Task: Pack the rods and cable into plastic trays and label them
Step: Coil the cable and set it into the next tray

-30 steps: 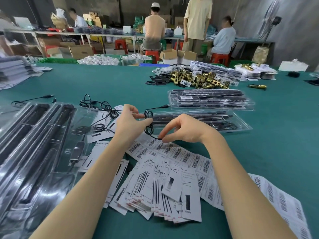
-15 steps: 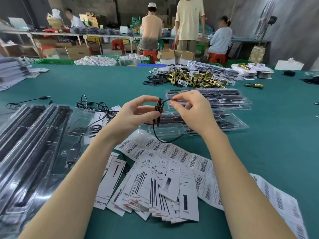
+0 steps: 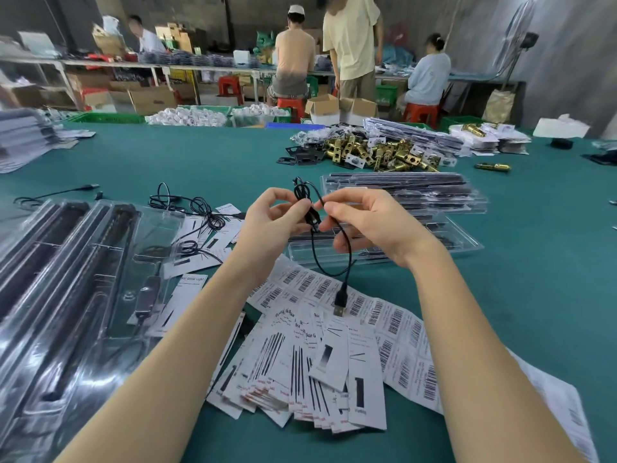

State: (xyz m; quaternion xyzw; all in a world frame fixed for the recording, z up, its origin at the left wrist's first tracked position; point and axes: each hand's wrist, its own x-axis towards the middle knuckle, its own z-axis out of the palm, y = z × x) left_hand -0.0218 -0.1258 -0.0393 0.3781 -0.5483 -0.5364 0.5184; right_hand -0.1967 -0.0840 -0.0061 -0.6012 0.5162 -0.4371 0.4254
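Holding: black cable (image 3: 314,208) up over the green table (image 3: 167,162), between both hands
Left hand (image 3: 273,222): thumb and fingers pinching the coiled part
Right hand (image 3: 364,222): fingertips pinching the same cable just beside the left, other fingers curled under
Cable tail: hangs down in a loop, USB plug (image 3: 340,304) dangling over the barcode sheets (image 3: 394,322)
Trays near the hands: two clear plastic trays (image 3: 464,242) behind the hands, partly blocked by them, dark rods inside, far one looks like a stack
Trays on the left: big clear trays (image 3: 66,295) with long dark rods, exact count hard to tell through the glare
Loose cables: tangle of black cables (image 3: 197,208) left of the hands, count unclear
Labels: fanned pile of printed cards (image 3: 317,379) between the forearms
Further back: heap of brass hardware (image 3: 377,152), four people at a far bench
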